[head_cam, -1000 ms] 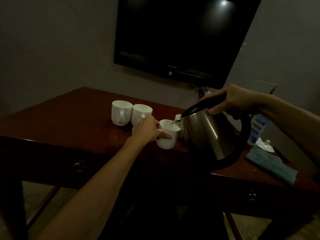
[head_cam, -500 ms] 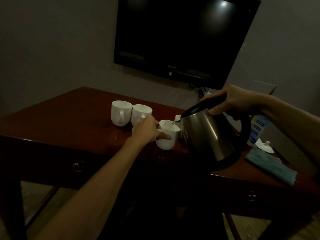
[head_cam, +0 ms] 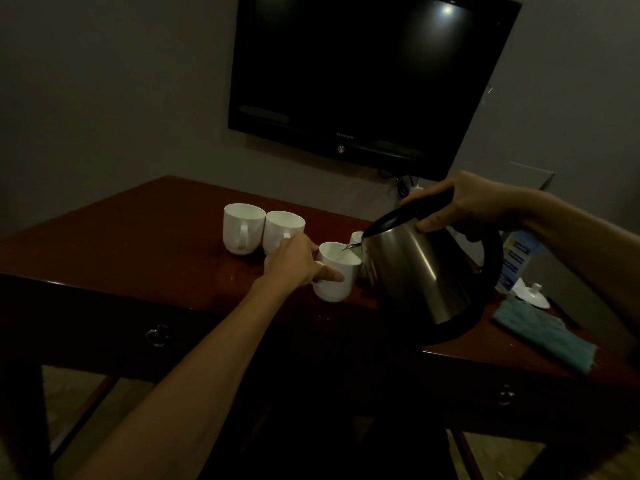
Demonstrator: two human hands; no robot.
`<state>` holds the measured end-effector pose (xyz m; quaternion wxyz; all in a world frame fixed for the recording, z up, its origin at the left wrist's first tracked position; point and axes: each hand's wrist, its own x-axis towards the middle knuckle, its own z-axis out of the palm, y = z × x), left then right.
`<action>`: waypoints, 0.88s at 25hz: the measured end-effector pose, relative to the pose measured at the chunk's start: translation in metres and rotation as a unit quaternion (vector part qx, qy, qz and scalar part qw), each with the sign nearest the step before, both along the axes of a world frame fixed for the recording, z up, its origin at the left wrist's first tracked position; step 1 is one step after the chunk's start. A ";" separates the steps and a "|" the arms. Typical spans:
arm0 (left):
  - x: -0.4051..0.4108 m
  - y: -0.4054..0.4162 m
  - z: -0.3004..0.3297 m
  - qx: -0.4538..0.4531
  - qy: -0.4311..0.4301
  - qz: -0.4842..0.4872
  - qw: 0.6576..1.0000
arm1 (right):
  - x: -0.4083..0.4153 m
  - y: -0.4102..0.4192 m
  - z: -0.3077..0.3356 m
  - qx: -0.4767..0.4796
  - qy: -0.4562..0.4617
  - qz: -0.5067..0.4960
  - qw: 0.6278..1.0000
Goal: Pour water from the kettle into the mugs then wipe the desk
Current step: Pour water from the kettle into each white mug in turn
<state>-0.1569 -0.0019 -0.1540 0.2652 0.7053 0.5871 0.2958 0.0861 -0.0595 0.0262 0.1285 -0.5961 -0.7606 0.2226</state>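
Left hand (head_cam: 294, 263) wrapped round the near mug (head_cam: 335, 271) on the worktop (head_cam: 138, 237), likely to steady it. Right hand (head_cam: 460, 206) clamped on the tilted kettle (head_cam: 415, 271), spout over that mug's rim. 2 mugs (head_cam: 263, 228) behind, cloth (head_cam: 543, 336) waiting right.

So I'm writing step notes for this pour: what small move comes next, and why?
Probably tip the kettle slightly further. Its spout sits over the mug that the left hand holds steady, while the right hand grips the kettle's handle. Whether water already flows is too dim to tell.
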 end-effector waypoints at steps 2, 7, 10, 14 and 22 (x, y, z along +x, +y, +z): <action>0.000 -0.001 0.000 0.001 0.002 0.001 1.000 | 0.000 0.000 0.000 -0.004 -0.001 0.000 1.000; -0.001 -0.001 0.000 0.004 0.001 -0.003 1.000 | 0.000 0.003 0.000 -0.007 -0.008 0.003 1.000; -0.001 -0.003 0.000 0.009 0.005 0.001 1.000 | 0.000 0.003 0.001 -0.006 -0.015 0.004 1.000; 0.000 -0.003 0.000 0.010 -0.001 0.002 1.000 | 0.000 0.003 0.000 -0.016 -0.007 0.006 1.000; 0.000 -0.003 0.001 0.008 -0.001 0.002 1.000 | 0.000 0.004 0.001 -0.014 -0.005 0.003 1.000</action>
